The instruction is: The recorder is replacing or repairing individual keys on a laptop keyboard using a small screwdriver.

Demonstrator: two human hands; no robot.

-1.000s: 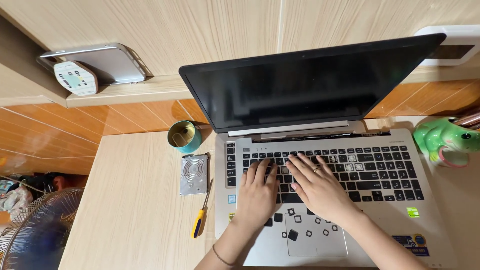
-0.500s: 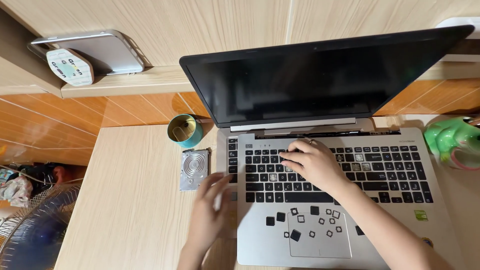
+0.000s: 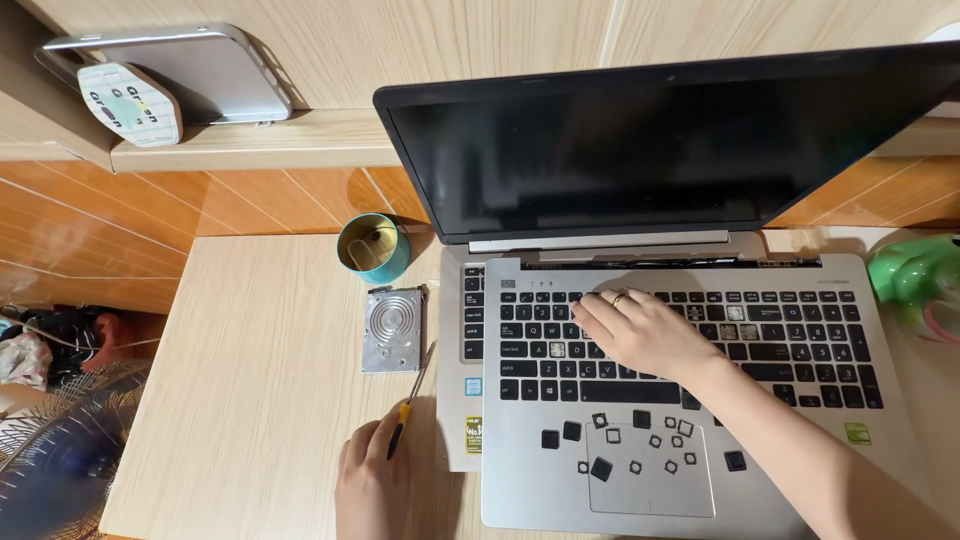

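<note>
A silver laptop (image 3: 800,470) lies open with a dark screen (image 3: 660,150). Its keyboard panel sits shifted to the right of the base beneath. My right hand (image 3: 645,332) rests flat on the upper left keys, fingers spread, a ring on one finger. Several loose black keycaps (image 3: 640,440) lie scattered on the palm rest and touchpad. My left hand (image 3: 368,482) is at the table's near edge, left of the laptop, its fingers closing round the yellow handle of a screwdriver (image 3: 403,420). The screwdriver's shaft points up towards a bare silver hard drive (image 3: 393,328).
A teal round tin (image 3: 372,248) stands behind the hard drive. A green object (image 3: 915,278) sits at the right of the laptop. On the wooden ledge (image 3: 250,150) lean a grey tablet (image 3: 200,70) and a small white device. A fan (image 3: 55,460) stands lower left, off the table.
My left hand left the keyboard and went left and down to the screwdriver. My right hand shifted up to the upper left keys. The view has moved closer.
</note>
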